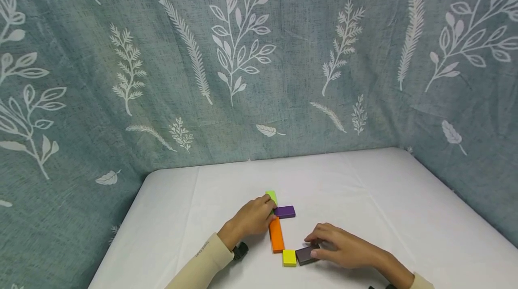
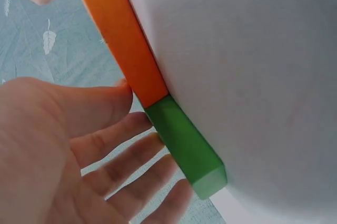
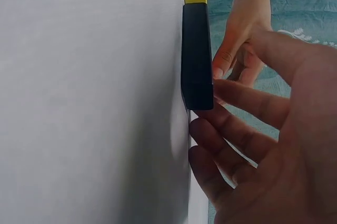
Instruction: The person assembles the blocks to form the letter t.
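Observation:
In the head view my left hand [image 1: 255,215] reaches over a green block [image 1: 270,196], which it partly covers. The left wrist view has the thumb at the upper edge of an orange block [image 2: 124,37], by its joint with the green block [image 2: 184,142], and loosely bent fingers along the green one. My right hand [image 1: 344,246] is over a dark block [image 1: 304,256]; its index fingertip touches the block's upper edge in the right wrist view, the thumb standing off. A yellow block [image 1: 289,258] sits beside the dark block, near the orange block's lower end.
A purple block [image 1: 285,211] extends rightward from the green and orange blocks. The blocks lie on a white cloth-covered table [image 1: 194,221]. Behind and around it hangs a blue-green leaf-patterned curtain [image 1: 291,113]. Dark wrist cameras are strapped under both wrists.

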Demonstrator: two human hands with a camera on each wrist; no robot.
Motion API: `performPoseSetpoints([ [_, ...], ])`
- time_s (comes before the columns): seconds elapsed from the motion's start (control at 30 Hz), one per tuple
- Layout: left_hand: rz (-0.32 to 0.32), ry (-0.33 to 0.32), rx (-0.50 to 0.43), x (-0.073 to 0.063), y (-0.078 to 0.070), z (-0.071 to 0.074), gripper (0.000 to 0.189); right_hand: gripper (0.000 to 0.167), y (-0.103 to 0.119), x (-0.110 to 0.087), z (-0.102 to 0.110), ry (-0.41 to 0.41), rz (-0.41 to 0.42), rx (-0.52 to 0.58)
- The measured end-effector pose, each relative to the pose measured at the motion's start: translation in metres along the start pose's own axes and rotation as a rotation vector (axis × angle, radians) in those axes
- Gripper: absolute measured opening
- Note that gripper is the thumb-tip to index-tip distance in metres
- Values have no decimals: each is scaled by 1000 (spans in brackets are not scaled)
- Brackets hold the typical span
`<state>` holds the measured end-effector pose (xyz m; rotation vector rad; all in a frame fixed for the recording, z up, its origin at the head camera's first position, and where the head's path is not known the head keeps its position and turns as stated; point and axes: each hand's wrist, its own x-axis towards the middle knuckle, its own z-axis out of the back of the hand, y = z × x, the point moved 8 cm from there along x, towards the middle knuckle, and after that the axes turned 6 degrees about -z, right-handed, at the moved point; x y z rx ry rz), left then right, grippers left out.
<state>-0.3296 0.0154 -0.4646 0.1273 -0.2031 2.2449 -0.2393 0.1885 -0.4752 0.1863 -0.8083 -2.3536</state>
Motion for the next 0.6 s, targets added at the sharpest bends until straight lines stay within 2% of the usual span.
performPoseSetpoints([
  [0.23,32,-28,8,-1,3,4,30,31,-5,5,3,2,16,97],
  [0.4,57,-35,-62,-4,10,10,36,34,-15,7,12,-39,-75,121],
  [0.5,85,-42,-81,-10,21,17,42,35,-22,7,25,-68,-122,93],
  [0.6,130,-57,-76,-18,39,27,51,36,-30,7,50,-121,-131,-12],
])
